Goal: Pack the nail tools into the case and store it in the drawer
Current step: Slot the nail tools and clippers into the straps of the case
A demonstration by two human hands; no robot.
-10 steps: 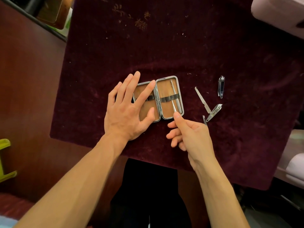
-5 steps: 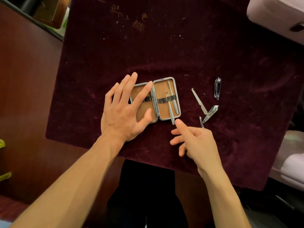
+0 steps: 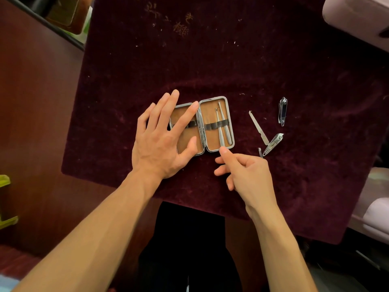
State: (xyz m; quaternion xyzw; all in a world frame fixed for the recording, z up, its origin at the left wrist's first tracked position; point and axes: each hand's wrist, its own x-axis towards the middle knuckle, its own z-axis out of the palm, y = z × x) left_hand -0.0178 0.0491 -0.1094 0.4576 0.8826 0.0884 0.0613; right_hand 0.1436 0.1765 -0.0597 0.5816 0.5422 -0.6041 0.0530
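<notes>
Pressing flat with spread fingers, the left hand [image 3: 162, 142] steadies the open metal-rimmed case [image 3: 216, 124] on the plush maroon cloth [image 3: 273, 60], while the right hand [image 3: 242, 171], holding nothing, nudges a slim steel tool [image 3: 220, 128] under the elastic strap [image 3: 214, 125]. Pushed crookedly, that smooth shaft could slip its loop. The file [image 3: 258, 127] and two clippers [image 3: 282, 111] lie loose nearby.

Open tan-lined case [image 3: 212, 144] — two tools strapped inside (three loose beside)

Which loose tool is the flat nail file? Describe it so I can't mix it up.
On the dark red cloth, look right of the open case. The nail file is the thin flat strip lying diagonally, hooked tip away from the person, unlike the two chunkier clippers beside it.
</notes>
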